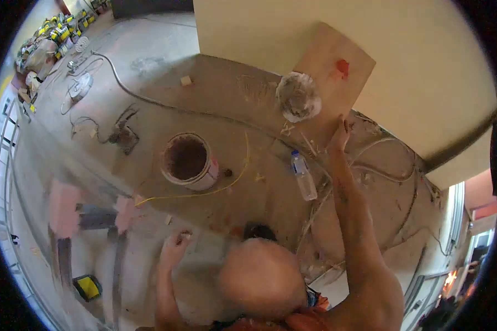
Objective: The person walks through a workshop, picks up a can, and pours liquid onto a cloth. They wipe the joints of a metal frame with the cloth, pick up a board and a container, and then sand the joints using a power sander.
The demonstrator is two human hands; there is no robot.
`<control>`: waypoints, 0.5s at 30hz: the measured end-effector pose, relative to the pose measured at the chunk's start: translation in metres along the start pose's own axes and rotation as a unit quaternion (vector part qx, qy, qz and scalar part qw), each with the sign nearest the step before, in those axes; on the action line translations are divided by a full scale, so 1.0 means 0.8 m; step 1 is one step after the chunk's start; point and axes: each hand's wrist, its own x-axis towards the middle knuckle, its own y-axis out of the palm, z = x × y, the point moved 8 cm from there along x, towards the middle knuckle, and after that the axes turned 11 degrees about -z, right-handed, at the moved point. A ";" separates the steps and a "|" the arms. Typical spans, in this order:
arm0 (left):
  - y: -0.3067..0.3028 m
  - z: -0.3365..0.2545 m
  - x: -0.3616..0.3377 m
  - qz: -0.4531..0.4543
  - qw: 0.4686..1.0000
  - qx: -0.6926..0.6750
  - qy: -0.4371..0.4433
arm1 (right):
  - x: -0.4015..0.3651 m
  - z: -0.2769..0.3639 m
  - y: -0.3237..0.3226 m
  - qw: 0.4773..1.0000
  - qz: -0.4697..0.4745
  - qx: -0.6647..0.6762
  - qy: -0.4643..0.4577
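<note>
My right hand (339, 135) reaches far forward to the lower corner of a flat tan board (328, 60) that slants against the pale wall. Its fingers appear closed on the board's edge, partly hidden. A red smear (342, 68) marks the board. Beside the board's left edge is a round, whitish bowl-like thing (298, 98) with a greyish inside. My left hand (175, 245) hangs low at the left with curled fingers; what they hold, if anything, is too small to make out. My bent knee (262, 278) is blurred between my arms, above a dark shoe (259, 231).
A bucket (210, 174) with reddish-brown contents stands left of centre, by a yellow cord (226, 186). A clear bottle (305, 179) lies near my right forearm. A hose (165, 105) crosses the dusty floor. At left is a blurred pink-and-grey frame (96, 218).
</note>
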 end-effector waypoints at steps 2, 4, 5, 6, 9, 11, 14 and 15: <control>0.028 0.034 0.000 0.009 0.997 0.048 -0.058 | 0.076 -0.078 0.001 0.995 0.066 0.071 0.016; 0.040 0.071 -0.015 0.012 0.988 0.100 -0.114 | 0.128 -0.137 -0.013 0.996 0.048 0.066 0.026; 0.051 0.088 -0.025 0.066 0.976 0.188 -0.090 | 0.144 -0.157 -0.012 0.997 0.029 0.068 0.027; 0.057 0.094 -0.037 0.096 0.964 0.235 -0.082 | 0.145 -0.163 -0.006 0.997 0.028 0.068 0.034; 0.061 0.087 -0.071 0.081 0.989 0.053 -0.114 | 0.133 -0.162 -0.022 0.998 -0.016 0.034 0.041; 0.056 0.146 -0.062 0.084 0.992 0.076 -0.047 | 0.139 -0.158 -0.028 0.999 -0.032 -0.024 0.005; 0.041 0.161 -0.021 0.054 0.988 0.083 -0.119 | 0.121 -0.154 -0.030 0.998 -0.002 -0.028 0.049; 0.041 0.168 -0.003 -0.003 0.991 -0.017 -0.131 | 0.110 -0.163 -0.034 0.998 0.007 -0.035 0.055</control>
